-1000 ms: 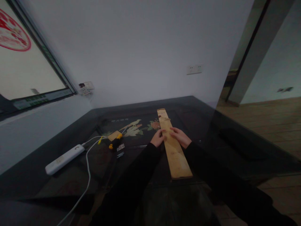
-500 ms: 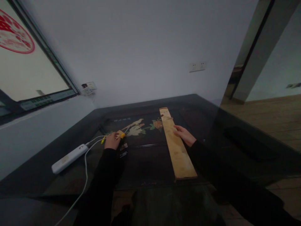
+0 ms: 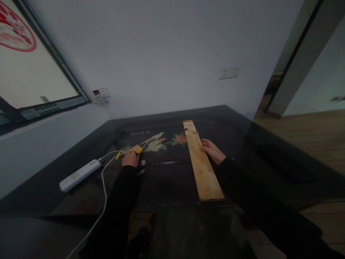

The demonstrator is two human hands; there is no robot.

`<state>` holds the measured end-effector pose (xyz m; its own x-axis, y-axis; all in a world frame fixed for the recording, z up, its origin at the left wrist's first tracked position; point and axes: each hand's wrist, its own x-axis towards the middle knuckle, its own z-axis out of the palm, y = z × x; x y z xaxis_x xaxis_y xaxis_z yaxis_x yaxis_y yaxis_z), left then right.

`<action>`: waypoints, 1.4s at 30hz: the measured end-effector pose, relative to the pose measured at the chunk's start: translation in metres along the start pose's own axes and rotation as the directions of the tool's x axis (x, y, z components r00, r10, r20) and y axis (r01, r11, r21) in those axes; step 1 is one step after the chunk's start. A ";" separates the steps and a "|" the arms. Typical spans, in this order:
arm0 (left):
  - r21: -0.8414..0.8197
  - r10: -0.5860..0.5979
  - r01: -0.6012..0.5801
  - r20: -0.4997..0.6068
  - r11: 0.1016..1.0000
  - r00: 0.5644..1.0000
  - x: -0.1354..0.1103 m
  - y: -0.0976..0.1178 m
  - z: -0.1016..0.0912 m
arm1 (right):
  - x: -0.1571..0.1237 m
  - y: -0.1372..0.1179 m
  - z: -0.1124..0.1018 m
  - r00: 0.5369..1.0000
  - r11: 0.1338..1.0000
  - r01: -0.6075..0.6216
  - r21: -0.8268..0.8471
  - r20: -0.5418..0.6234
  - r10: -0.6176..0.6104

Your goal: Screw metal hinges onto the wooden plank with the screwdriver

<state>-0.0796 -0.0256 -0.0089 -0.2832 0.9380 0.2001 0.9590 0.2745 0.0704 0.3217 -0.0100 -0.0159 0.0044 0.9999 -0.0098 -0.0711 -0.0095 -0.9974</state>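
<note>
A long pale wooden plank (image 3: 201,162) lies lengthwise on the dark glass table (image 3: 167,187). My right hand (image 3: 212,150) rests on the plank's right edge near its middle, fingers stretched flat. My left hand (image 3: 130,158) is out to the left, curled over a black tool with a yellow tip (image 3: 139,151), next to a small wooden block (image 3: 134,148). Small metal hinges (image 3: 142,163) lie just right of that hand.
A white power strip (image 3: 79,175) lies at the table's left with a white cable (image 3: 101,212) trailing toward me. Wall sockets (image 3: 100,95) sit in the corner and another pair (image 3: 229,72) on the back wall. A wooden floor and doorway lie right.
My left hand left the plank and went left to the yellow-tipped tool, where it now closes on it. My right hand stayed on the plank.
</note>
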 end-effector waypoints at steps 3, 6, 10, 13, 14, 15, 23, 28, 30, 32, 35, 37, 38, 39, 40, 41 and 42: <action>-0.132 0.003 -0.014 -0.085 0.991 0.996 -0.005 0.011 -0.014 | 0.000 -0.008 -0.004 0.997 0.999 0.014 -0.044 -0.081 -0.018; -0.490 0.037 -0.093 -0.123 0.867 0.992 -0.015 0.040 -0.032 | -0.003 -0.017 -0.006 0.991 0.995 0.098 -0.029 -0.089 -0.101; -0.973 0.246 0.007 0.065 0.231 0.967 -0.040 0.118 -0.041 | -0.013 -0.026 0.000 0.989 0.989 0.139 0.041 0.038 -0.141; -0.981 0.409 0.163 0.107 -0.103 0.906 -0.062 0.180 -0.031 | -0.019 -0.027 0.010 0.978 0.990 0.097 0.102 0.176 -0.114; -0.975 0.423 0.166 0.090 -0.147 0.902 -0.068 0.196 -0.026 | -0.020 -0.026 0.012 0.972 0.989 0.079 0.123 0.210 -0.104; -0.972 0.423 0.160 0.074 -0.172 0.903 -0.073 0.208 -0.020 | -0.021 -0.024 0.014 0.967 0.988 0.062 0.139 0.238 -0.094; -0.990 0.462 -0.137 -0.127 -0.011 0.878 -0.081 0.212 0.011 | -0.020 -0.011 0.018 0.947 0.992 0.033 0.126 0.312 -0.071; -0.971 0.529 -0.228 -0.228 -0.067 0.818 -0.081 0.213 0.016 | -0.023 -0.015 0.020 0.961 0.987 0.030 0.156 0.266 -0.071; -0.976 0.536 -0.212 -0.202 -0.044 0.820 -0.079 0.214 0.020 | -0.022 -0.020 0.018 0.967 0.981 0.057 0.187 0.232 -0.101; -0.978 0.525 -0.210 -0.173 0.011 0.834 -0.078 0.214 0.025 | -0.019 -0.026 0.010 0.976 0.970 0.105 0.220 0.166 -0.144; -0.922 0.533 -0.354 -0.225 0.154 0.816 -0.078 0.214 0.028 | -0.009 -0.033 -0.012 0.989 0.975 0.139 0.171 0.020 -0.144; -0.821 0.584 -0.513 -0.295 0.250 0.756 -0.080 0.215 0.028 | -0.002 -0.036 -0.032 0.991 0.993 0.120 -0.021 -0.056 -0.121; -0.765 0.615 -0.578 -0.317 0.284 0.722 -0.081 0.215 0.028 | 0.002 -0.037 -0.042 0.990 0.978 0.091 -0.189 -0.085 -0.109; -0.719 0.643 -0.623 -0.325 0.308 0.693 -0.083 0.215 0.028 | 0.005 -0.039 -0.051 0.990 0.921 0.041 -0.388 -0.110 -0.091; -0.688 0.668 -0.648 -0.318 0.326 0.673 -0.085 0.216 0.028 | 0.007 -0.039 -0.060 0.989 0.833 -0.012 -0.554 -0.129 -0.071; -0.667 0.686 -0.662 -0.305 0.342 0.661 -0.086 0.216 0.028 | 0.009 -0.040 -0.067 0.987 0.773 -0.050 -0.632 -0.148 -0.057; -0.653 0.701 -0.670 -0.290 0.354 0.652 -0.087 0.216 0.028 | 0.010 -0.040 -0.072 0.984 0.718 -0.086 -0.690 -0.170 -0.046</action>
<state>0.1521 -0.0418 -0.0383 0.4841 0.7425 0.4629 0.5216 -0.6697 0.5287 0.3967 -0.0002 0.0192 0.1773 0.9839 0.0236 0.6370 -0.0964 -0.7648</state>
